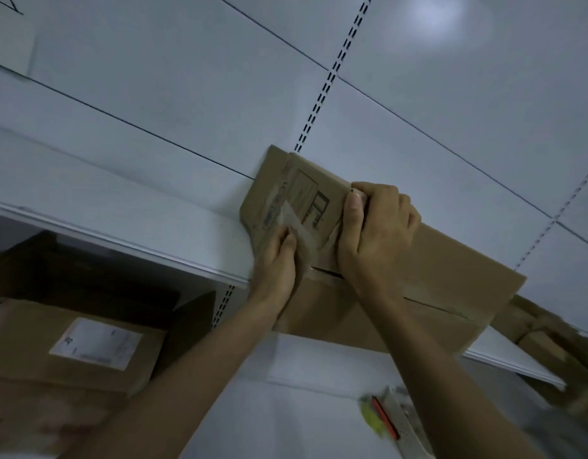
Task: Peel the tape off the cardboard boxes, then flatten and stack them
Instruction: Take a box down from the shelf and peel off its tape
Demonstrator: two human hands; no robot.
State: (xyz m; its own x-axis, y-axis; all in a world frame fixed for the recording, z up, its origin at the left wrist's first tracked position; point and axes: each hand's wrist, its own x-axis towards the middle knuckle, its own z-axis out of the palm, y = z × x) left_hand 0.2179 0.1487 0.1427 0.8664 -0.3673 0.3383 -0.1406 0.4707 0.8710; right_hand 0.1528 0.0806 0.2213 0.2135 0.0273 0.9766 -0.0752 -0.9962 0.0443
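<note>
- Two bare hands work on one cardboard box (435, 279) just right of the frame's centre; the box sits on a white shelf (120, 210) and its back touches the white panelled wall.
- The left hand (277, 260) is closed narrow, fingers and thumb pinched on a pale, translucent strip of tape (297, 225). The strip lifts off the printed end of the box.
- The left forearm rises from the bottom left of the frame, with the wrist straight and the knuckles toward the camera.
- The right hand (380, 226) is curled tight over the box's upper edge – thumb flat along the printed face, fingers wrapped over the top. It may also trap a scrap of tape under the thumb tip, but the view is too dim to say.
- The right forearm comes up from the bottom right and crosses the box's front, where a flap seam gapes slightly.
- Lower left, under the shelf, lies another box with a white label (97, 347).
- More cardboard (547, 339) shows at the right edge.
- A blurred yellow-and-red tool (383, 417) lies at the bottom right.
</note>
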